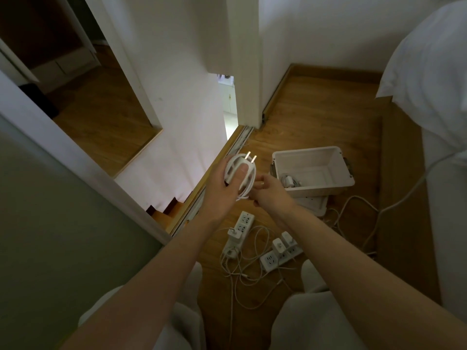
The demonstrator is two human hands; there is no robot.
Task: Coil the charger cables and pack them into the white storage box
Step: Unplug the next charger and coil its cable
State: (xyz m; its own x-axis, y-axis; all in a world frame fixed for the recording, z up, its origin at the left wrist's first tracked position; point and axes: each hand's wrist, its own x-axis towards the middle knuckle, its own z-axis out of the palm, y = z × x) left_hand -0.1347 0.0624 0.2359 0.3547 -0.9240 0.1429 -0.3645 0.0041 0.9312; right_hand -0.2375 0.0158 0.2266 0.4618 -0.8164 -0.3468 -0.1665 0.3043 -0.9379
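My left hand (223, 184) grips a white charger (243, 164), prongs pointing up, with its white cable wound in loops around the block; my thumb presses on the block's face. Just to its right, my right hand (271, 192) pinches the coil's lower right side. The white storage box (340, 176) stands open on the wooden floor to the right of my hands. One coiled white charger (289, 178) lies inside it at the left.
The box's lid (316, 204) lies under its near edge. Two white power strips (243, 222) (271, 260) with plugged chargers (284, 242) and loose tangled cables (249, 261) lie on the floor between my knees. A bed (439, 137) is at right, a sliding door track (222, 168) at left.
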